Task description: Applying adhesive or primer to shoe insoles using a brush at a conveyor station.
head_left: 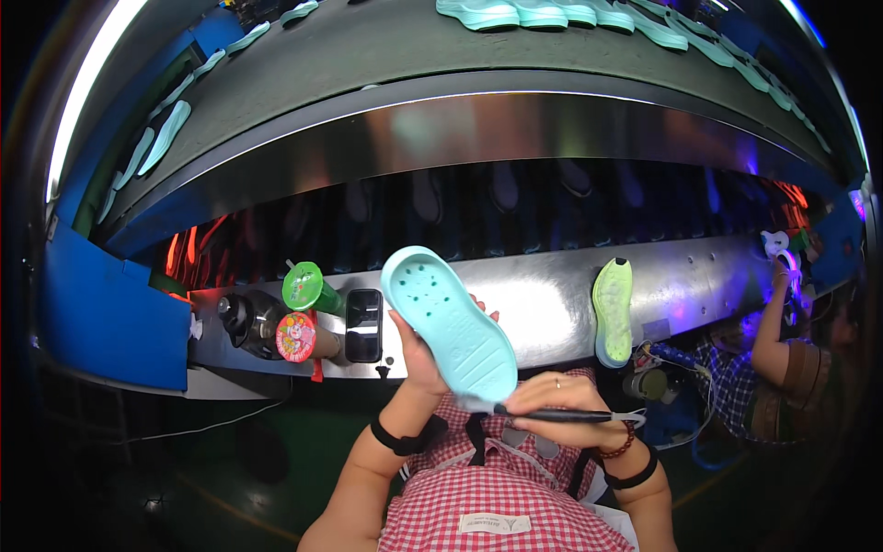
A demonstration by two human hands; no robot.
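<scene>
Left hand [420,354] closed around the edge of a pale turquoise foam shoe sole [449,322], held up tilted over the lap. Right hand [561,397] gripping a thin black brush handle [552,416], tip touching the sole's lower end. Behind: curved shiny steel ledge [543,308], a lime-green sole [613,311] lying on it, green-lidded cup [308,287] at left.

A metal ledge [543,308] runs across in front of the person. On it lie a lime-green sole [613,311], a green-lidded cup [308,287], a cup with a pink patterned lid [298,337], a dark bottle [246,318] and a black phone [363,325]. Above, a grey conveyor belt [386,46] carries mint-green soles [543,13] in a row.
</scene>
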